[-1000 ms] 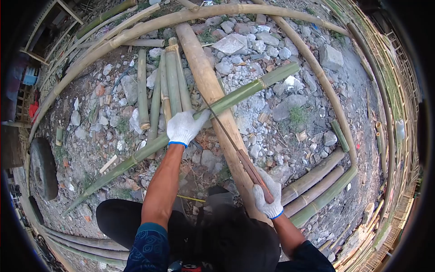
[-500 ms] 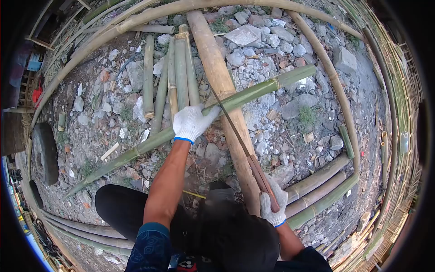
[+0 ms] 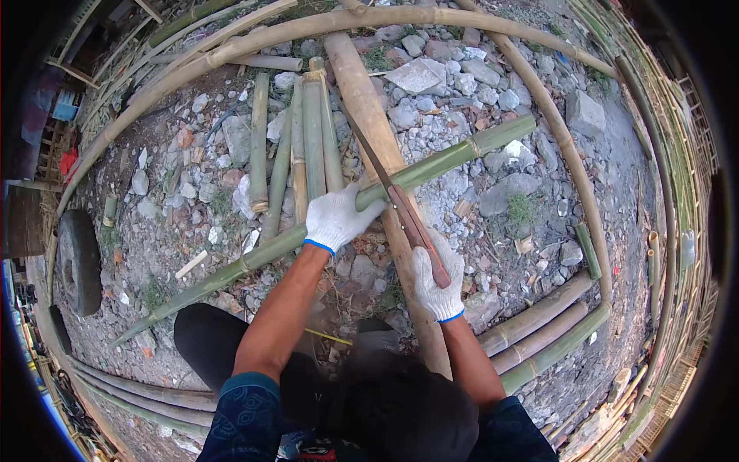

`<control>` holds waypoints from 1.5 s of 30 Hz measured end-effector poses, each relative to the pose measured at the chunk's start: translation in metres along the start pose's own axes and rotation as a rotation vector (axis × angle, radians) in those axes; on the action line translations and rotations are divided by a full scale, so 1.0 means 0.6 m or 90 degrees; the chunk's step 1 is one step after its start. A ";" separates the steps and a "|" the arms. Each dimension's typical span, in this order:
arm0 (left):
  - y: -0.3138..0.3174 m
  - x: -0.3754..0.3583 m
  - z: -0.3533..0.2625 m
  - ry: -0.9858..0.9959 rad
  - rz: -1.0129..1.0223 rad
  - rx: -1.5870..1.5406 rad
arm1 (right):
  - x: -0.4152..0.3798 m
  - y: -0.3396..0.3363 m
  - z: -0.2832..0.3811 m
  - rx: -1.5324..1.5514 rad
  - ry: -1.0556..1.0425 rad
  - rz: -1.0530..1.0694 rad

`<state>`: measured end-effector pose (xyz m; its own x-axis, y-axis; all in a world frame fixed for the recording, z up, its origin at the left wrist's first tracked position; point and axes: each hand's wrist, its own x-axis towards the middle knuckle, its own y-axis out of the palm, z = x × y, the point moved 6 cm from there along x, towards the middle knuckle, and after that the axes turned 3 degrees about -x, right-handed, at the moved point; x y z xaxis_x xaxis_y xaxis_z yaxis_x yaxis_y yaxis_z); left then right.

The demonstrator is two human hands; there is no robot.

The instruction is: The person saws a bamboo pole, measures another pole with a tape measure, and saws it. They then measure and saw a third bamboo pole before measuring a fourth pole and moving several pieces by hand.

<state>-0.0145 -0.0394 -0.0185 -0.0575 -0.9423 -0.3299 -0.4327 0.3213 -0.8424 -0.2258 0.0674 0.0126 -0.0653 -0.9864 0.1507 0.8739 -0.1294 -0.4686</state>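
A long green bamboo pole [image 3: 439,164] lies slantwise across a thick tan bamboo pole [image 3: 368,100]. My left hand [image 3: 339,215], in a white glove with a blue cuff, is wrapped round the green pole just left of the crossing. In the same kind of glove, my right hand [image 3: 440,273] is closed on the brown wooden handle of a hand saw [image 3: 368,150]. The narrow dark blade rests across the green pole near the crossing, its tip pointing up and away from me. Where the blade's edge meets the bamboo is too small to make out.
Several cut bamboo lengths [image 3: 312,131] lie beyond my left hand. More bamboo pieces [image 3: 539,312] are stacked at the lower right. Rubble and broken concrete [image 3: 419,75] cover the ground. A tyre [image 3: 79,262] stands at the left, and a long curved bamboo pole [image 3: 308,29] runs across the far side.
My right hand has pushed the saw forward and left, so its handle is now close to the green pole. My left hand keeps its grip; the view has shifted slightly.
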 end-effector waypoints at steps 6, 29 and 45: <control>0.019 0.025 0.020 0.069 0.087 0.031 | -0.026 0.022 -0.047 -0.129 -0.128 -0.003; 0.019 0.006 0.055 0.054 -0.066 0.068 | -0.016 0.050 -0.015 -0.123 -0.117 -0.007; 0.023 0.013 0.037 0.062 -0.023 0.056 | -0.180 -0.151 0.081 -0.114 0.096 0.117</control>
<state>-0.0008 -0.0402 -0.0424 -0.1317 -0.9567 -0.2595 -0.3562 0.2899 -0.8883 -0.2745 0.1905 0.0810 0.0032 -0.9971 -0.0759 0.7795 0.0501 -0.6244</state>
